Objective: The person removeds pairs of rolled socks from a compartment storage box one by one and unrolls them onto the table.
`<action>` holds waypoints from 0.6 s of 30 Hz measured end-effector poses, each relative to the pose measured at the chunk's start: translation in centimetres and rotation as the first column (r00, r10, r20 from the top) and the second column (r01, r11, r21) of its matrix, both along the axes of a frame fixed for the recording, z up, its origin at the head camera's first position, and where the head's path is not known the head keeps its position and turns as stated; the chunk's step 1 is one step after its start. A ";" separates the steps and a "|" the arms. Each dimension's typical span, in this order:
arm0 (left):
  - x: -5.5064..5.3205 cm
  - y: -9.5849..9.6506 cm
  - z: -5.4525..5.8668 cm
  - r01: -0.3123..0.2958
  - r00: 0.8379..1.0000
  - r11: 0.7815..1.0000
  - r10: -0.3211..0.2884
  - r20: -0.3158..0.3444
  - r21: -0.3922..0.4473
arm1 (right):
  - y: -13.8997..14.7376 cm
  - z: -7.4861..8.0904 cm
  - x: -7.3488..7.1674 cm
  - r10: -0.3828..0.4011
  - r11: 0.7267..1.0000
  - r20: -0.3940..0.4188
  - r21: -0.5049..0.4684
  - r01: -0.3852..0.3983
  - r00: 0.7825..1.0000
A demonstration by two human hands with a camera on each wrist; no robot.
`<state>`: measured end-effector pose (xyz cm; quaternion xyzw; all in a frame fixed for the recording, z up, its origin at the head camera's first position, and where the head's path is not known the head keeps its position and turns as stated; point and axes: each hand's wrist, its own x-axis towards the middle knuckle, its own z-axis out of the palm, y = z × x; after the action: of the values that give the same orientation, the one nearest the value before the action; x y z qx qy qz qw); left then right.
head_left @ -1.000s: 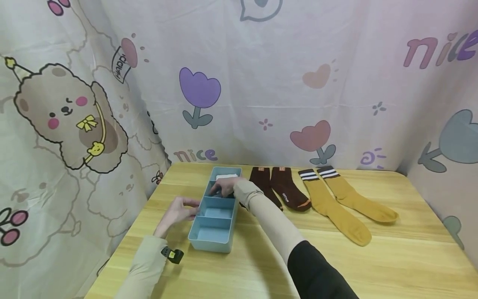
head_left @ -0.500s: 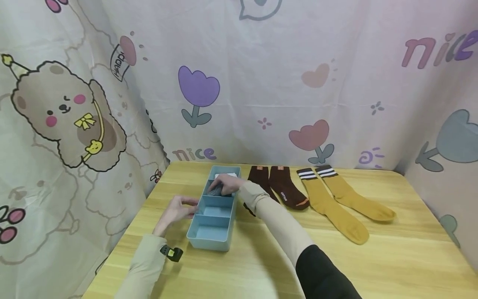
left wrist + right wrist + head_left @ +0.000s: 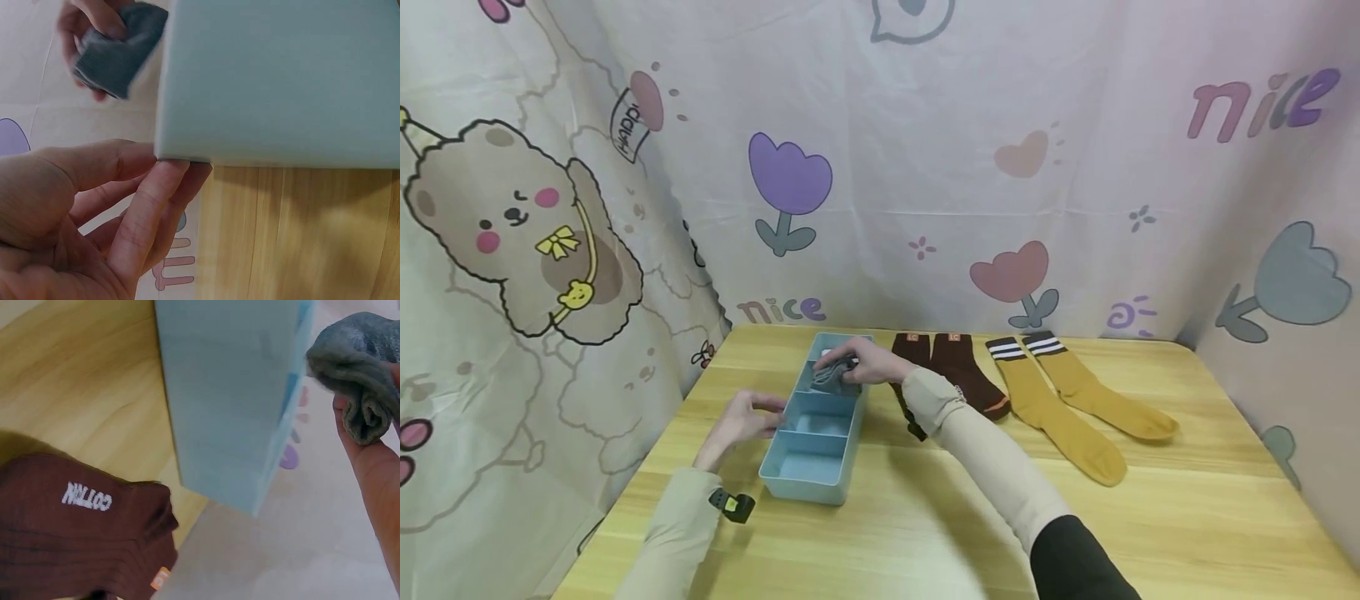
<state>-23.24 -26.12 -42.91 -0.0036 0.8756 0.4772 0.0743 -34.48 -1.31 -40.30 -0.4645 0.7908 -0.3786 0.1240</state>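
Observation:
My right hand (image 3: pixel 872 363) grips a rolled-up grey sock (image 3: pixel 359 369) just above the divided light blue box (image 3: pixel 805 490). One end of the roll shows as a spiral in the right wrist view. On the box's left side, my left hand (image 3: pixel 743 425) touches the wall with its fingertips; close up, the left wrist view has its fingers (image 3: pixel 134 231) against a box edge. Something white in the far compartment is mostly hidden by the right hand. The two nearer compartments show bare floors.
Brown socks (image 3: pixel 958 367) lie right of the box, partly covered by the right forearm. Farther right are two mustard yellow socks (image 3: pixel 1067 417) with striped cuffs. Everything stands on a wooden table (image 3: pixel 925 533), with a printed curtain (image 3: pixel 895 167) behind and at the sides.
My right hand has risen out of the second compartment from the back, bringing the grey sock up with it. The left hand keeps its place at the box; the head view has shifted slightly.

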 end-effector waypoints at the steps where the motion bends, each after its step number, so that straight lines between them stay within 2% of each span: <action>1: 0.0 0.0 0.0 -0.002 1.000 1.000 0.002 0.003 -0.002 | 0.3 0.3 0.3 0.007 1.000 0.003 -0.008 -0.007 1.000; 3: 0.0 0.0 0.1 -0.008 1.000 1.000 0.008 0.003 -0.007 | 1.0 0.9 0.8 0.013 1.000 0.003 -0.023 -0.013 1.000; 5: 0.1 0.1 0.2 -0.004 1.000 0.999 0.003 -0.015 -0.046 | 1.9 1.3 1.5 0.013 0.999 -0.003 -0.034 -0.013 1.000; 9: 0.5 1.0 0.4 0.022 0.991 0.981 -0.046 -0.123 -0.193 | 4.2 1.5 3.5 0.024 0.999 -0.009 -0.026 -0.024 1.000; 12: 1.2 2.6 1.1 0.020 0.970 0.963 -0.084 -0.228 -0.269 | 6.1 1.1 5.0 0.014 0.999 -0.023 -0.028 -0.015 1.000; 15: 2.2 5.3 1.9 0.036 0.948 0.973 -0.105 -0.302 -0.228 | 8.0 0.0 6.0 -0.028 0.997 -0.039 -0.071 0.026 0.999; 18: 3.5 8.3 2.3 0.083 0.926 0.985 -0.132 -0.354 -0.149 | 9.9 -1.2 7.1 -0.090 0.990 -0.013 -0.113 0.088 0.996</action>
<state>-19.70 -17.83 -40.63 0.1276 0.9027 0.4062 -0.0628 -27.34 8.57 -41.53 -0.4383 0.7894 -0.4236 0.0734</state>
